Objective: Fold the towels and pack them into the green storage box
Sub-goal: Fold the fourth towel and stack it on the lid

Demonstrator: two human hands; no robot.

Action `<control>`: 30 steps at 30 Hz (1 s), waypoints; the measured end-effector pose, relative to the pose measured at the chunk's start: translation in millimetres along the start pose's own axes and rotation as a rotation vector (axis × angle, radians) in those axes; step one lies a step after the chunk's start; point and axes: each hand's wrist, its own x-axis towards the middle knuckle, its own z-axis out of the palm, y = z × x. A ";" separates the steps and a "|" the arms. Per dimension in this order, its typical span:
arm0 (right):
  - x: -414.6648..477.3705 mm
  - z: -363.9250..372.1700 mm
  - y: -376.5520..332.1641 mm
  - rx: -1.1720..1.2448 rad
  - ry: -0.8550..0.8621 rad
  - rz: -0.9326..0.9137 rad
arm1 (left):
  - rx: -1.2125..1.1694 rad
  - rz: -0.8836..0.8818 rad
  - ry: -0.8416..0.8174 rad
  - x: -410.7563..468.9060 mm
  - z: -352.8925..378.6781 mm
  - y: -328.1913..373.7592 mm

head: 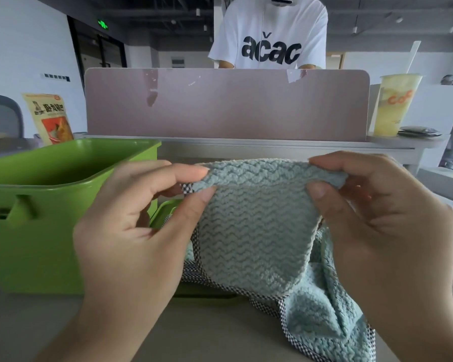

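Observation:
A light blue towel (254, 231) with a wavy weave and checked black-and-white trim hangs lifted above the table. My left hand (131, 236) pinches its upper left corner between thumb and forefinger. My right hand (377, 231) pinches the upper right edge the same way. The towel's lower part lies crumpled on the table at the lower right. The green storage box (50, 205) stands open at the left, and what it holds is hidden from here. Its green lid (165, 212) lies flat beside it, partly under the towel.
A pink desk divider (225, 105) runs across the back. Behind it stands a person in a white printed T-shirt (270, 35). A snack bag (50, 116) leans at the back left. A yellow drink cup with a straw (395, 105) stands on the back right ledge.

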 end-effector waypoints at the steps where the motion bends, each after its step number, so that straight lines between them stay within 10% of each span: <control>1: 0.6 -0.4 0.7 0.024 0.000 0.010 | 0.007 0.014 -0.004 0.8 -0.3 -0.5; 8: 8.1 -1.4 1.8 0.272 -0.132 0.184 | -0.244 -0.281 -0.056 4.6 2.2 5.6; 16: 5.3 0.4 2.9 0.614 -0.160 0.832 | -0.808 -1.190 -0.341 -3.0 15.8 8.9; 22: 5.5 2.6 15.1 0.636 -0.098 1.038 | -0.756 -1.195 -0.681 -14.0 18.4 6.5; 30: 8.8 5.5 21.3 0.833 -0.348 1.361 | -0.622 -1.179 -0.571 -16.4 19.7 -2.0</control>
